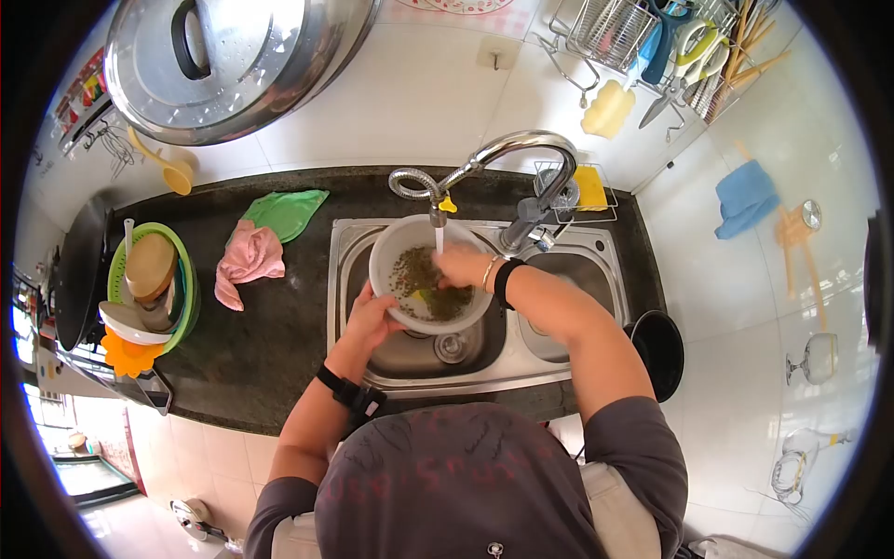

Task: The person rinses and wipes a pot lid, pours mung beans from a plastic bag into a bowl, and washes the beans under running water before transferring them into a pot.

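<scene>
A white bowl (382, 244) is held tilted over the left basin of the steel sink (346, 307). It contains water with dark green and brown bits (410, 270), perhaps leaves or beans. My left hand (370, 315) grips the bowl's lower left rim, thumb on the edge. Inside the bowl, my right hand (461, 266) has its fingers curled at the wet bits; the fingertips are partly hidden, so what they hold does not show. Water runs from the faucet (438, 214) into the bowl beside my right hand.
Pink (251, 259) and green cloths (289, 212) lie left on the counter. Further left stands a green basket (191, 303) of dishes with a phone (155, 391) near it. A black pot (657, 354) stands right of the sink. A large lidded pot (233, 65) and utensil racks (610, 33) are behind.
</scene>
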`<act>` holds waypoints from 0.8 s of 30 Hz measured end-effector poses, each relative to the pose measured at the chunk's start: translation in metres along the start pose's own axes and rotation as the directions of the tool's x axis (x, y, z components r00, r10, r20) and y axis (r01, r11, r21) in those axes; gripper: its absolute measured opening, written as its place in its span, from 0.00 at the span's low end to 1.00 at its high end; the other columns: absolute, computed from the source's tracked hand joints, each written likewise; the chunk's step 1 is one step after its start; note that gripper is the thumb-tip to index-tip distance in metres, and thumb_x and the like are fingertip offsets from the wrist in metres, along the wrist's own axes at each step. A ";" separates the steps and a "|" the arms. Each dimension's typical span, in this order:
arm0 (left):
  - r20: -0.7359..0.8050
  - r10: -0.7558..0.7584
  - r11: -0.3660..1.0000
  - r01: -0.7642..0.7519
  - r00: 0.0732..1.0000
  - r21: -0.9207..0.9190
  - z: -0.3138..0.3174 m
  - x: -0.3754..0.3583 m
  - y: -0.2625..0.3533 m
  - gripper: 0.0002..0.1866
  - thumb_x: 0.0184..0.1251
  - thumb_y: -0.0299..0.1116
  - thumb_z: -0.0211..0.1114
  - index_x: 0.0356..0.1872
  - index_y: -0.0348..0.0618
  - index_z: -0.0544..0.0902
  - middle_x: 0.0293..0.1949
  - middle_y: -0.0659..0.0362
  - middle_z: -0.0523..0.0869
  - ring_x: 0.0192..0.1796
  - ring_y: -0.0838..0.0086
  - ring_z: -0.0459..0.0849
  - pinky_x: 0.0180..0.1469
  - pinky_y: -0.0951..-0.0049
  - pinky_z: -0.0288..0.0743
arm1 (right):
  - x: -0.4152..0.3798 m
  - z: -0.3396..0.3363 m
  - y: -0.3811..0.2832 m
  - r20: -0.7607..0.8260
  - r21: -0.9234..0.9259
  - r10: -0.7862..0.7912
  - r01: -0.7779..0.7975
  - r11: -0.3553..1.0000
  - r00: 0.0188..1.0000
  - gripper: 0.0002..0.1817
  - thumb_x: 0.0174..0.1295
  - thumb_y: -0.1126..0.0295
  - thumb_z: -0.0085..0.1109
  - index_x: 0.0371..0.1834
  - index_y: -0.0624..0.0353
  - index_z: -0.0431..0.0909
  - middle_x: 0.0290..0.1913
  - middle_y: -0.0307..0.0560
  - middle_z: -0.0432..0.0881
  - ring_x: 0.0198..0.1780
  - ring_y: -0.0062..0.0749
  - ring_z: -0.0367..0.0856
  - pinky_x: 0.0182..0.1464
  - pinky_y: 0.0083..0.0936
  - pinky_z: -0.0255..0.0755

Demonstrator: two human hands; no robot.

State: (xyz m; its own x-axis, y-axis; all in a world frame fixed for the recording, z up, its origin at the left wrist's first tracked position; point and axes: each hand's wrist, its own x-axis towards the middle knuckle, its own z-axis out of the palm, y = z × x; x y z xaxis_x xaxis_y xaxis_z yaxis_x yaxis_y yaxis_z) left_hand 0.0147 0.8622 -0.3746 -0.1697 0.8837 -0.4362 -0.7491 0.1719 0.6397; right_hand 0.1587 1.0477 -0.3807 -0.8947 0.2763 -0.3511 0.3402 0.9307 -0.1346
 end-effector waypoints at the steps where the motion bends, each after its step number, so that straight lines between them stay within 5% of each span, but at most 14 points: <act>1: 0.003 0.005 1.000 -0.005 1.000 0.001 0.001 0.001 0.001 0.33 0.53 0.15 0.51 0.64 0.50 0.62 0.52 0.51 0.76 0.46 0.56 0.83 0.35 0.52 0.86 | 0.000 -0.001 0.001 0.044 0.037 0.010 -0.011 0.999 0.999 0.22 0.47 0.62 0.68 0.42 0.63 0.74 0.40 0.59 0.79 0.42 0.55 0.79 0.45 0.42 0.74; 6: 0.027 0.020 0.999 -0.021 0.999 0.033 -0.002 0.009 -0.006 0.32 0.53 0.16 0.52 0.63 0.49 0.62 0.49 0.52 0.76 0.44 0.58 0.83 0.34 0.54 0.87 | -0.001 0.016 -0.016 0.179 0.261 -0.132 0.083 0.962 0.975 0.25 0.49 0.70 0.65 0.48 0.69 0.67 0.38 0.68 0.79 0.44 0.58 0.79 0.44 0.43 0.73; 8: 0.022 -0.016 0.998 0.015 1.000 0.058 -0.002 0.008 -0.008 0.32 0.53 0.16 0.52 0.62 0.49 0.62 0.48 0.52 0.76 0.43 0.58 0.83 0.34 0.54 0.86 | 0.019 0.032 0.005 -0.088 0.146 0.040 -0.027 0.989 0.995 0.21 0.50 0.74 0.61 0.47 0.68 0.67 0.36 0.68 0.79 0.43 0.60 0.79 0.44 0.44 0.73; 9: 0.017 -0.049 0.996 0.047 0.999 0.082 -0.001 0.008 -0.009 0.32 0.53 0.16 0.52 0.62 0.49 0.63 0.47 0.53 0.76 0.43 0.59 0.83 0.34 0.54 0.86 | 0.023 0.031 0.005 -0.351 0.083 0.080 -0.054 0.995 0.933 0.18 0.50 0.75 0.60 0.44 0.69 0.68 0.38 0.68 0.78 0.43 0.60 0.78 0.43 0.46 0.72; 12: 0.026 -0.057 0.995 0.055 0.998 0.077 -0.001 0.010 -0.012 0.32 0.54 0.16 0.53 0.63 0.49 0.64 0.48 0.53 0.76 0.46 0.57 0.83 0.35 0.51 0.86 | 0.025 0.009 -0.014 -0.227 0.119 0.194 -0.171 0.978 0.954 0.16 0.49 0.72 0.62 0.42 0.63 0.73 0.41 0.58 0.77 0.40 0.56 0.78 0.42 0.43 0.75; 14: 0.024 -0.041 0.998 0.040 0.999 0.058 -0.005 0.012 -0.013 0.32 0.54 0.16 0.52 0.63 0.49 0.64 0.49 0.53 0.76 0.46 0.57 0.83 0.36 0.51 0.86 | 0.015 0.009 -0.035 -0.472 0.181 -0.222 0.340 0.923 0.853 0.15 0.46 0.71 0.64 0.40 0.58 0.76 0.42 0.55 0.75 0.42 0.53 0.78 0.44 0.42 0.74; 15: 0.015 -0.028 0.999 0.027 1.000 0.034 -0.006 0.012 -0.011 0.32 0.54 0.16 0.52 0.63 0.50 0.64 0.50 0.53 0.76 0.47 0.56 0.82 0.37 0.50 0.86 | 0.004 -0.002 -0.043 -0.315 0.356 -0.324 0.427 0.831 0.892 0.13 0.45 0.70 0.65 0.37 0.55 0.78 0.45 0.52 0.74 0.46 0.50 0.76 0.47 0.41 0.73; 17: 0.013 -0.023 0.999 0.023 1.000 0.029 -0.008 0.008 -0.007 0.31 0.54 0.16 0.52 0.62 0.49 0.64 0.50 0.53 0.76 0.46 0.57 0.82 0.37 0.50 0.86 | -0.004 -0.004 -0.037 0.049 0.216 -0.383 0.365 0.906 0.922 0.11 0.46 0.70 0.64 0.35 0.56 0.80 0.46 0.51 0.74 0.48 0.50 0.76 0.48 0.40 0.73; 20: 0.014 -0.028 0.999 0.027 1.000 0.024 -0.007 0.002 -0.003 0.31 0.54 0.16 0.52 0.62 0.49 0.63 0.50 0.52 0.76 0.47 0.58 0.82 0.37 0.51 0.86 | -0.016 -0.017 -0.018 0.094 -0.062 -0.004 0.010 0.998 0.996 0.17 0.47 0.72 0.61 0.44 0.55 0.79 0.49 0.54 0.76 0.51 0.52 0.74 0.50 0.40 0.72; 23: 0.003 -0.008 1.000 0.008 1.000 -0.002 -0.004 0.006 -0.006 0.31 0.54 0.16 0.52 0.62 0.49 0.63 0.51 0.52 0.76 0.48 0.57 0.82 0.37 0.51 0.86 | -0.019 0.004 -0.012 -0.017 -0.040 0.022 -0.023 0.999 1.000 0.17 0.49 0.74 0.59 0.45 0.58 0.78 0.48 0.57 0.78 0.48 0.53 0.76 0.51 0.40 0.72; 24: -0.007 0.008 1.000 -0.008 1.000 -0.020 -0.004 0.008 -0.007 0.31 0.55 0.16 0.52 0.63 0.49 0.62 0.51 0.52 0.76 0.47 0.57 0.82 0.38 0.50 0.86 | -0.017 0.007 -0.019 0.128 -0.142 -0.035 0.053 0.988 0.991 0.16 0.50 0.77 0.56 0.45 0.64 0.76 0.42 0.60 0.81 0.45 0.55 0.78 0.50 0.40 0.72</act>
State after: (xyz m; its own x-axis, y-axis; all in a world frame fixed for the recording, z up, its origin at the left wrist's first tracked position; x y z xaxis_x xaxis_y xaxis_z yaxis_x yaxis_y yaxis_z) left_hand 0.0164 0.8665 -0.3853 -0.1801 0.8818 -0.4359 -0.7606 0.1561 0.6301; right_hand 0.1690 1.0237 -0.3785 -0.8616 0.2108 -0.4618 0.2478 0.9686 -0.0201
